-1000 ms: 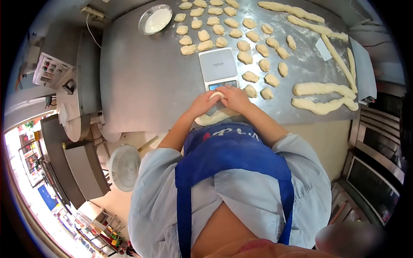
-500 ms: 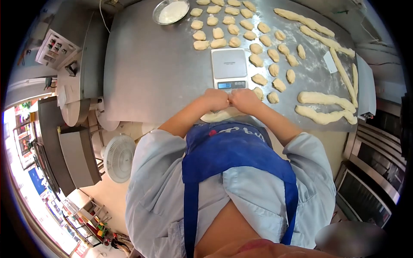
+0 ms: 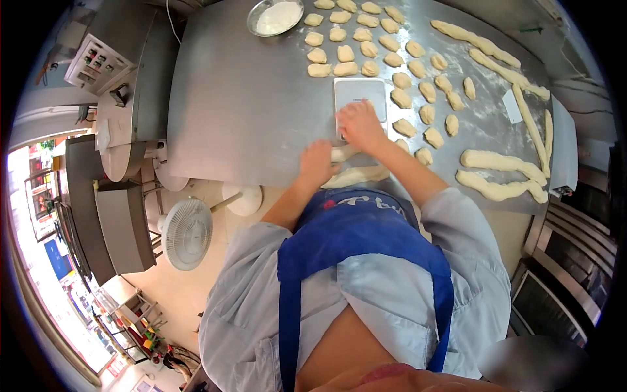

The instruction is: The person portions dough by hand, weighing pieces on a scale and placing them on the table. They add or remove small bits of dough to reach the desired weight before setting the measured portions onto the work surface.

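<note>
My left hand (image 3: pixel 318 162) is closed around the end of a dough strip (image 3: pixel 344 154) at the table's near edge. Over the weighing plate of the kitchen scale (image 3: pixel 376 90) is my right hand (image 3: pixel 360 124), its fingers curled and slightly blurred. A pale bit of dough shows by those fingertips, mostly hidden. The hand and wrist cover the scale's display. Another thick dough roll (image 3: pixel 356 176) lies against the blue apron, just below the strip. Several cut dough pieces (image 3: pixel 401 98) sit right of the scale, and more are in rows beyond it.
A bowl of white flour (image 3: pixel 277 18) stands at the table's far side. Long dough ropes (image 3: pixel 499 160) lie on the right of the metal table (image 3: pixel 228 111), near a white card (image 3: pixel 512 106). A standing fan (image 3: pixel 187 233) is on the floor at left.
My hands were together at the front of the scale and are now apart. The right went forward over the plate; the left moved slightly nearer me with the strip. The view shifted a little.
</note>
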Action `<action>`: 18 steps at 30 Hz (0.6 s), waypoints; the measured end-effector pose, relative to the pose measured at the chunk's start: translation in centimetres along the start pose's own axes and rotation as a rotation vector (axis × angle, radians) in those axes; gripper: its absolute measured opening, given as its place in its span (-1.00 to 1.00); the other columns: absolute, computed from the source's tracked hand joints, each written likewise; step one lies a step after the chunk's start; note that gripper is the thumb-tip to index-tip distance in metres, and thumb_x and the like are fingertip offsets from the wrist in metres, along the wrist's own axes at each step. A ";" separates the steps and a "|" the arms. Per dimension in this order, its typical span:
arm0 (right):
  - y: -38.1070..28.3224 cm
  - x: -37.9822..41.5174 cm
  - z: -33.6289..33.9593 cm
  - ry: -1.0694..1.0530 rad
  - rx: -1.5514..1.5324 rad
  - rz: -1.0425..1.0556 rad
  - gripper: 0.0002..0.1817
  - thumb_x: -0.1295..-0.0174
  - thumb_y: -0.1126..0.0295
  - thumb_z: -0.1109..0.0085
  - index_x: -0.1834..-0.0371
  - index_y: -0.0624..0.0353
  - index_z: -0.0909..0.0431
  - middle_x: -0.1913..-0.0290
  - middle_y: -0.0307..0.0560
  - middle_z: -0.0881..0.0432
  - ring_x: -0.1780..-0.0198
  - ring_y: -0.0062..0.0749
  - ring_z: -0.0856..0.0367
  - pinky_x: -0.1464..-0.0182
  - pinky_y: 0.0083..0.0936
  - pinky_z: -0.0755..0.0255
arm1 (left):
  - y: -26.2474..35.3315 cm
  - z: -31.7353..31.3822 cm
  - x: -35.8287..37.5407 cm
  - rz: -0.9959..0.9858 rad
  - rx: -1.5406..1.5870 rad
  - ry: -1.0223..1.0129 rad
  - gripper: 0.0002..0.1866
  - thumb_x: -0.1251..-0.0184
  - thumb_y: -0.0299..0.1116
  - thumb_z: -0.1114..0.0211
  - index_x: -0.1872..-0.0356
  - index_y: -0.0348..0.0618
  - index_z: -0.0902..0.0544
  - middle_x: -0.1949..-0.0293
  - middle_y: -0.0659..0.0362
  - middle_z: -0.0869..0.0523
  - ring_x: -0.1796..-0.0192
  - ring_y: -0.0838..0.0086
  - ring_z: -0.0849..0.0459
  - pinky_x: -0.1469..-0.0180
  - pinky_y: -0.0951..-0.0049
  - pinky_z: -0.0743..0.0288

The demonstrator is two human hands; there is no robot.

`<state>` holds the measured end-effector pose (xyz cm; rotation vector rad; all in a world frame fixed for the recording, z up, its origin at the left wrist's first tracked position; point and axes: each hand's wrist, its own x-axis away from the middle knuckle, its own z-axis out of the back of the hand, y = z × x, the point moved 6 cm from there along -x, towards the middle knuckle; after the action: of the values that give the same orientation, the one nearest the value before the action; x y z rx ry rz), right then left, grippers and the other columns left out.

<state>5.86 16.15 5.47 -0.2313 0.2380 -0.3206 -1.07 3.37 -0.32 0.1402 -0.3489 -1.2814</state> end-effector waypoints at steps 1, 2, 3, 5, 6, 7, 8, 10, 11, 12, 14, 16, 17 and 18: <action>-1.0 0.9 -0.4 -0.004 -0.003 0.003 -0.57 -0.11 0.30 -0.33 -0.08 0.11 -0.56 0.07 -0.02 -0.63 -0.05 -0.01 -0.57 -0.09 -0.21 -0.47 | -0.7 -0.4 0.2 0.005 0.003 -0.002 -0.50 -0.12 -0.17 -0.47 -0.04 -0.14 -0.53 0.19 -0.04 -0.68 0.06 0.11 -0.69 0.03 0.11 -0.54; -2.3 2.0 -1.3 -0.024 -0.198 0.053 -0.54 -0.07 0.35 -0.34 -0.08 0.13 -0.54 0.08 -0.03 -0.63 -0.03 0.00 -0.57 -0.09 -0.20 -0.47 | -1.3 -0.7 0.7 0.019 0.035 0.045 -0.52 -0.17 -0.15 -0.43 -0.05 -0.16 -0.53 0.17 -0.08 -0.68 0.05 0.07 -0.69 0.02 0.09 -0.53; -3.6 3.2 -2.1 -0.045 -0.395 0.101 -0.52 -0.03 0.39 -0.35 -0.09 0.14 -0.53 0.09 -0.04 -0.62 -0.02 0.00 -0.57 -0.09 -0.19 -0.48 | -1.8 -1.1 1.3 0.034 0.066 0.091 -0.52 -0.23 -0.14 -0.40 -0.06 -0.18 -0.53 0.14 -0.12 -0.69 0.05 0.03 -0.68 0.01 0.07 -0.53; -4.2 4.2 -2.5 -0.064 -0.394 0.073 -0.49 -0.01 0.41 -0.37 -0.10 0.13 -0.51 0.10 -0.03 -0.64 -0.01 0.01 -0.59 -0.07 -0.17 -0.49 | -2.1 -1.9 0.6 0.074 0.274 0.002 -0.51 -0.29 -0.08 -0.35 -0.09 -0.19 -0.53 0.10 -0.14 -0.69 0.03 0.00 -0.68 -0.02 0.07 -0.53; -4.1 4.5 -2.8 -0.079 -0.391 0.037 -0.45 0.01 0.42 -0.38 -0.12 0.13 -0.49 0.12 -0.02 -0.66 0.01 0.02 -0.61 -0.04 -0.14 -0.50 | -2.3 -2.6 0.1 0.105 0.482 -0.090 -0.49 -0.35 -0.02 -0.29 -0.12 -0.20 -0.53 0.06 -0.17 -0.69 0.01 -0.03 -0.68 -0.04 0.07 -0.53; -4.0 4.5 -2.1 -0.078 -0.390 0.031 -0.45 0.01 0.42 -0.38 -0.12 0.13 -0.49 0.12 -0.02 -0.66 0.01 0.02 -0.61 -0.04 -0.14 -0.50 | -2.2 -2.5 -0.2 0.101 0.481 -0.095 -0.49 -0.35 -0.02 -0.29 -0.12 -0.20 -0.53 0.06 -0.17 -0.69 0.01 -0.03 -0.68 -0.04 0.07 -0.53; -3.2 4.5 -1.6 -0.215 -0.435 -0.097 -0.43 0.01 0.42 -0.39 -0.15 0.09 -0.47 0.12 0.00 -0.68 0.02 0.03 -0.63 0.00 -0.12 -0.51 | -1.7 -2.3 -0.6 0.082 0.519 -0.139 -0.50 -0.41 0.02 -0.22 -0.13 -0.18 -0.54 0.03 -0.17 -0.69 -0.01 -0.04 -0.68 -0.06 0.08 -0.53; -1.8 5.5 -2.5 -0.335 -0.463 -0.200 -0.41 -0.03 0.38 -0.37 -0.20 -0.01 -0.45 0.11 0.04 -0.71 0.07 0.05 -0.68 0.08 -0.09 -0.54 | -1.0 -1.7 -1.0 0.058 0.560 -0.186 -0.49 -0.46 0.06 -0.15 -0.14 -0.17 -0.56 0.00 -0.17 -0.70 -0.03 -0.06 -0.67 -0.08 0.09 -0.52; -1.2 6.3 -2.8 -0.335 -0.460 -0.204 -0.41 -0.03 0.38 -0.37 -0.20 -0.01 -0.45 0.11 0.04 -0.71 0.07 0.05 -0.68 0.08 -0.09 -0.54 | -0.7 -1.5 -1.2 0.034 0.579 -0.255 -0.51 -0.47 0.06 -0.13 -0.14 -0.14 -0.59 0.01 -0.15 -0.71 -0.03 -0.04 -0.68 -0.07 0.12 -0.53; -0.7 6.9 -3.0 -0.313 -0.479 -0.188 -0.46 -0.05 0.37 -0.35 -0.17 -0.01 -0.48 0.13 0.04 -0.71 0.07 0.05 -0.68 0.08 -0.10 -0.55 | -0.4 -1.3 -1.3 0.009 0.597 -0.320 -0.52 -0.49 0.06 -0.11 -0.13 -0.11 -0.61 0.02 -0.12 -0.72 -0.03 -0.02 -0.68 -0.07 0.15 -0.53; -0.8 7.2 -2.1 -0.293 -0.498 -0.167 -0.51 -0.07 0.35 -0.33 -0.14 0.00 -0.51 0.14 0.04 -0.71 0.07 0.04 -0.68 0.07 -0.11 -0.55 | 0.7 -0.2 -1.7 -0.038 0.640 -0.383 -0.52 -0.48 0.07 -0.11 -0.11 -0.11 -0.63 0.03 -0.11 -0.73 -0.04 0.01 -0.69 -0.07 0.16 -0.53; -1.1 8.3 -0.9 -0.203 -0.440 -0.281 -0.64 -0.10 0.34 -0.30 0.00 0.06 -0.58 0.17 0.05 -0.71 0.09 0.02 -0.69 0.09 -0.11 -0.57 | 1.3 -0.4 -1.5 -0.078 0.681 -0.454 -0.52 -0.48 0.08 -0.11 -0.10 -0.10 -0.65 0.04 -0.10 -0.73 -0.04 0.04 -0.70 -0.06 0.18 -0.53; -1.0 8.6 -1.0 -0.206 -0.442 -0.280 -0.64 -0.10 0.34 -0.30 0.00 0.06 -0.58 0.17 0.05 -0.71 0.09 0.02 -0.69 0.09 -0.11 -0.57 | 1.5 -0.8 -1.4 -0.118 0.608 -0.484 -0.50 -0.47 0.10 -0.11 -0.10 -0.10 -0.65 0.04 -0.08 -0.74 -0.03 0.07 -0.70 -0.07 0.18 -0.53; -1.1 8.9 -1.6 -0.299 -0.370 -0.239 -0.71 -0.11 0.35 -0.28 0.08 0.08 -0.60 0.21 0.05 -0.71 0.13 0.00 -0.70 0.12 -0.13 -0.58 | 1.6 -1.1 -1.4 -0.160 0.534 -0.513 -0.49 -0.47 0.12 -0.12 -0.10 -0.09 -0.65 0.05 -0.06 -0.75 -0.02 0.09 -0.71 -0.07 0.18 -0.53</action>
<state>13.31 11.81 2.54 -0.6708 -0.0297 -0.4728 0.45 5.12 -1.18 0.2954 -1.1395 -1.3475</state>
